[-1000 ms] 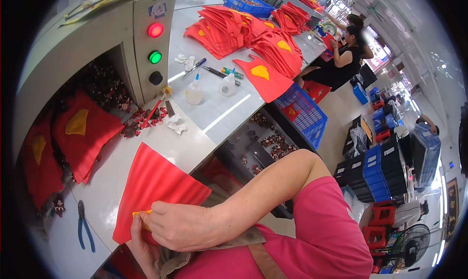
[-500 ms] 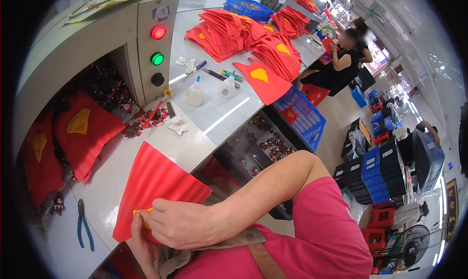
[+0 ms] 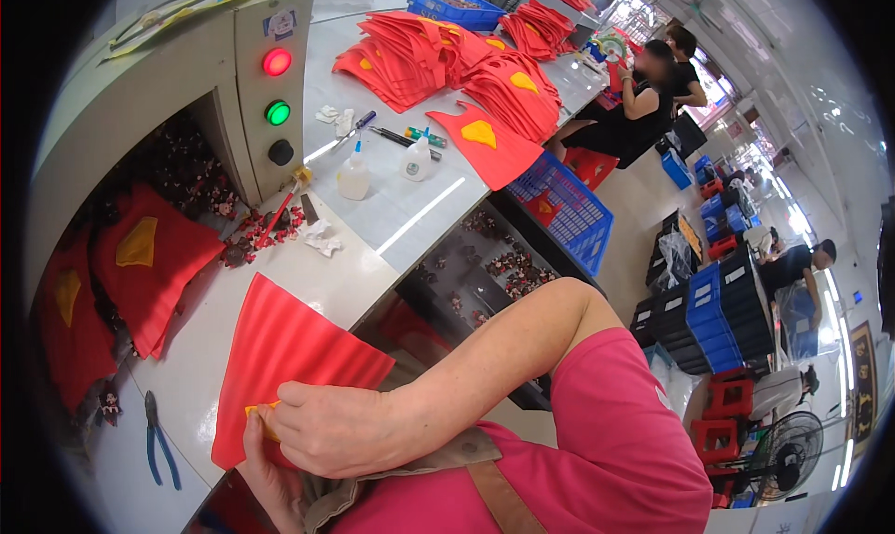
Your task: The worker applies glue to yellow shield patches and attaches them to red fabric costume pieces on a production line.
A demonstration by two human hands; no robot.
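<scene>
In front of my body a small red fabric cape (image 3: 289, 343) is held at its lower part, with the rest spread toward the bench. A yellow patch (image 3: 264, 413) on it shows only partly between my fingers. My left hand (image 3: 270, 473) grips the cape from below, its thumb against the patch edge. Over it, my right hand (image 3: 340, 429) has its fingers curled and pressed at the yellow patch, hiding most of it. Two similar red capes, one a red cape with a yellow patch (image 3: 154, 268), lie in the opening of the machine at left.
Blue-handled pliers (image 3: 158, 441) lie by the machine (image 3: 177, 77), which carries red and green lights. Glue bottles (image 3: 353, 175), pens and tissue are on the bench. Stacked red capes (image 3: 401, 63) stand behind, near a blue crate (image 3: 569, 212). Co-workers sit and stand farther right.
The view has shifted slightly, so the bench things sit a little farther left. Both hands keep their hold on the cape, with only small movement. A distant co-worker has changed posture.
</scene>
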